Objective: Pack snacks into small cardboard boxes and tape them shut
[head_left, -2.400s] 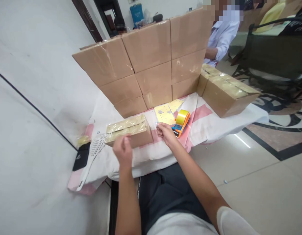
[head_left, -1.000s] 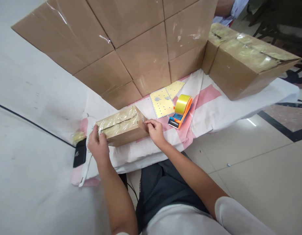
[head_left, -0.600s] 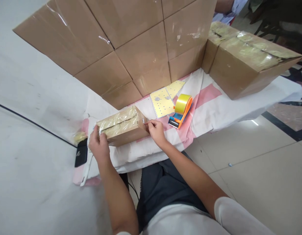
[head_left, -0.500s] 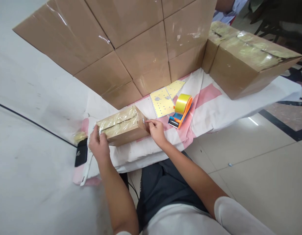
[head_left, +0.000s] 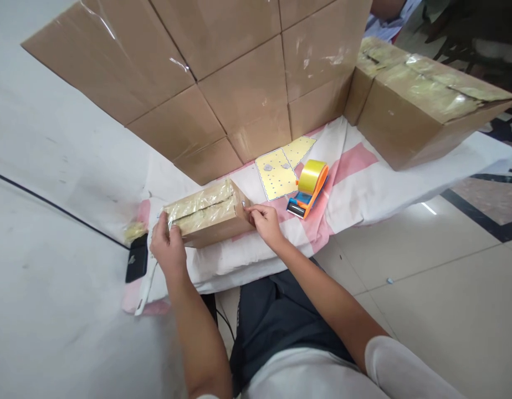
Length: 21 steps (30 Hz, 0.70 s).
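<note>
A small cardboard box (head_left: 210, 219), its top covered in clear tape, lies on the pink and white cloth (head_left: 347, 166). My left hand (head_left: 168, 244) grips the box's left end. My right hand (head_left: 264, 221) rests against its right end, thumb and forefinger pinched on a small pale sticker at the upper corner. An orange tape dispenser (head_left: 308, 188) with a yellow roll sits just right of that hand. A yellow sheet of small stickers (head_left: 278, 172) lies behind the dispenser.
A wall of stacked cardboard boxes (head_left: 239, 83) stands behind the cloth, with two taped boxes (head_left: 422, 111) at the right. A black phone (head_left: 136, 265) and a white slotted utensil (head_left: 146, 285) lie at the left. Another person's sleeve (head_left: 391, 22) shows top right.
My hands went from in front of the box to its two ends; the view tilted down and closer. Over the last second they hold almost still, the right fingertips shifting slightly at the corner.
</note>
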Each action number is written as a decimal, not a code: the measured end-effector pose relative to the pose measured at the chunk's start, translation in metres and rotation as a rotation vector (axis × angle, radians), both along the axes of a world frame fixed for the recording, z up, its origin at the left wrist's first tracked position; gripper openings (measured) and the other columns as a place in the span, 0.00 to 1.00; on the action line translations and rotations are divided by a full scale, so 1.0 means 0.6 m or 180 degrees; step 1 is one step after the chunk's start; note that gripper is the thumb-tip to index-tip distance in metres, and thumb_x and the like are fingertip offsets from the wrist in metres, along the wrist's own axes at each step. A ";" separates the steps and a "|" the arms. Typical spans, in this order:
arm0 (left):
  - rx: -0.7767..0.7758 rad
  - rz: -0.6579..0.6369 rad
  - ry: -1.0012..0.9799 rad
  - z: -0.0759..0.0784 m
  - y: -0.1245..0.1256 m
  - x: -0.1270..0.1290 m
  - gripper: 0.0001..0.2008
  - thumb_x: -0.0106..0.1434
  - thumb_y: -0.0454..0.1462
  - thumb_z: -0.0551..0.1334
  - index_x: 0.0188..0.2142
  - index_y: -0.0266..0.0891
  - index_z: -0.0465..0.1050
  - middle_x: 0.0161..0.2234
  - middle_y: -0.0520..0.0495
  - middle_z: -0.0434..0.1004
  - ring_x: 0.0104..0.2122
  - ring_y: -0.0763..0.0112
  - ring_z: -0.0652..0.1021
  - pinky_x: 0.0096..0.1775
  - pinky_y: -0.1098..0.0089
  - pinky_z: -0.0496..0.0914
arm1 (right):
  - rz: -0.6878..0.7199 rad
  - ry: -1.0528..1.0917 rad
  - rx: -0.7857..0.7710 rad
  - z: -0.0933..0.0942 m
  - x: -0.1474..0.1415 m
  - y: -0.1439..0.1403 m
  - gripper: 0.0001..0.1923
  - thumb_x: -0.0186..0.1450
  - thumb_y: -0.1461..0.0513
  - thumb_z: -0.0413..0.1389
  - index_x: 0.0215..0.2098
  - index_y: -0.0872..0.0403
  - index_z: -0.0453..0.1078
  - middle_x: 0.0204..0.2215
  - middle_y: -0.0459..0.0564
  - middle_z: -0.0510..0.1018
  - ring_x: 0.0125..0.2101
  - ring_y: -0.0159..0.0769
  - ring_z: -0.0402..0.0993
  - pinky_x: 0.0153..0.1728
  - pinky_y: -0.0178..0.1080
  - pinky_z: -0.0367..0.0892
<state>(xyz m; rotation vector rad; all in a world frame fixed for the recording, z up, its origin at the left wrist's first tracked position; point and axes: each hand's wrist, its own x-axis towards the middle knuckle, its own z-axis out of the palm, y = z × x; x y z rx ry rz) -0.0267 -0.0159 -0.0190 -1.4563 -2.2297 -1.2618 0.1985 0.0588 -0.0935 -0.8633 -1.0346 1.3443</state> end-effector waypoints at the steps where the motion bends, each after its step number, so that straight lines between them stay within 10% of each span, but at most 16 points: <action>1: -0.0011 -0.0006 0.0021 -0.001 0.000 -0.001 0.25 0.65 0.37 0.58 0.60 0.35 0.75 0.58 0.38 0.77 0.60 0.56 0.74 0.64 0.59 0.63 | -0.0008 0.0042 -0.0028 0.001 0.000 0.001 0.15 0.60 0.59 0.51 0.29 0.55 0.80 0.20 0.45 0.74 0.25 0.35 0.70 0.29 0.36 0.66; 13: -0.0051 -0.0070 0.0099 -0.003 -0.001 -0.010 0.25 0.65 0.38 0.57 0.60 0.37 0.75 0.59 0.39 0.76 0.60 0.56 0.74 0.64 0.58 0.63 | 0.0047 -0.0231 0.0016 -0.003 -0.005 0.006 0.23 0.61 0.62 0.50 0.48 0.54 0.81 0.28 0.45 0.81 0.27 0.34 0.72 0.31 0.35 0.68; 21: -0.0043 -0.0073 0.0054 -0.005 -0.003 -0.008 0.26 0.65 0.39 0.57 0.61 0.37 0.74 0.59 0.39 0.76 0.61 0.56 0.73 0.64 0.58 0.63 | -0.0091 -0.0195 -0.0029 0.000 -0.005 0.008 0.19 0.61 0.61 0.50 0.40 0.54 0.82 0.34 0.49 0.84 0.35 0.39 0.78 0.39 0.39 0.72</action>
